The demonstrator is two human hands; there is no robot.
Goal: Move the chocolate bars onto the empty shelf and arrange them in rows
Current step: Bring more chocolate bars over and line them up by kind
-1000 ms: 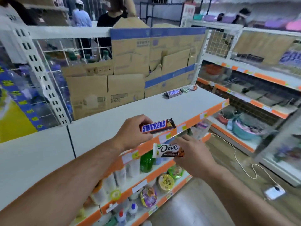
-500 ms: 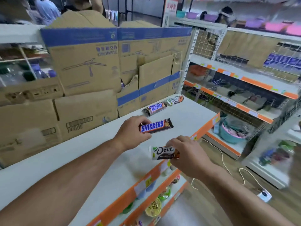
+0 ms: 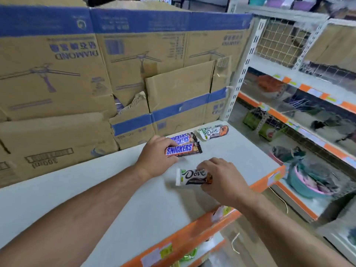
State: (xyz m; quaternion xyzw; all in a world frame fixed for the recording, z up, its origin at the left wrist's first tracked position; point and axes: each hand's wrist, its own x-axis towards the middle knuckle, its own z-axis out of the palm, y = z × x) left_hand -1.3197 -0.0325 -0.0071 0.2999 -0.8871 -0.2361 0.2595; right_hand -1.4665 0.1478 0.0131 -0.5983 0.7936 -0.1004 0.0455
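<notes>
My left hand (image 3: 156, 158) grips a Snickers bar (image 3: 183, 150) over the white shelf (image 3: 134, 205), right in front of two Snickers bars (image 3: 183, 137) lying near the cardboard at the back. My right hand (image 3: 223, 180) pinches a Dove bar (image 3: 190, 176) by its right end, low over the shelf near the front. Two more Dove bars (image 3: 212, 131) lie at the shelf's back right corner, beside the lying Snickers.
Cardboard boxes (image 3: 96, 74) with blue bands wall off the back of the shelf. An orange price strip (image 3: 192, 234) runs along the front edge. To the right stand more white shelves (image 3: 308, 89) with goods and a teal basin (image 3: 310, 182).
Both hands have moved forward and right toward the bars lying at the back. The Snickers in my left hand now hangs just in front of the lying ones. The Dove is lower over the shelf.
</notes>
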